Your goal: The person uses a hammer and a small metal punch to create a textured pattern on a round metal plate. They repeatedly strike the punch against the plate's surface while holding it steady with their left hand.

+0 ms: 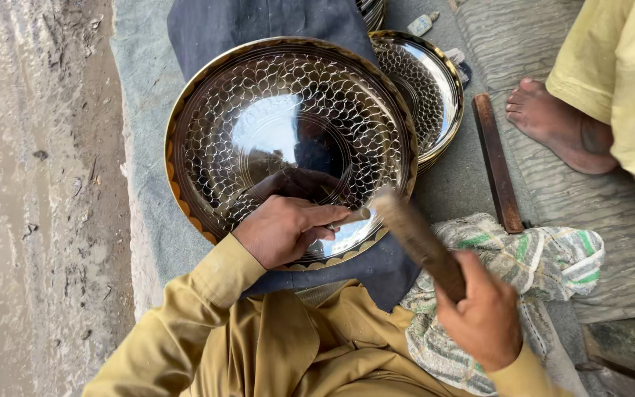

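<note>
glossy embossed metal tray (288,125), rough wooden mallet (417,239), striped woven cloth (545,257), matt wooden strip (497,165)

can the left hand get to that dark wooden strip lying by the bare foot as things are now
Probably not easily: the left hand rests on the big engraved plate, and the wooden strip lies across the body, beyond the right hand and its mallet.

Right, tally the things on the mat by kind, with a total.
Round engraved shiny metal trays with gold rims: 2, a large one and a smaller one
Dark wooden striking sticks: 1
Flat brown wooden bars: 1
Green-striped woven cloths: 1
Total: 5
</note>
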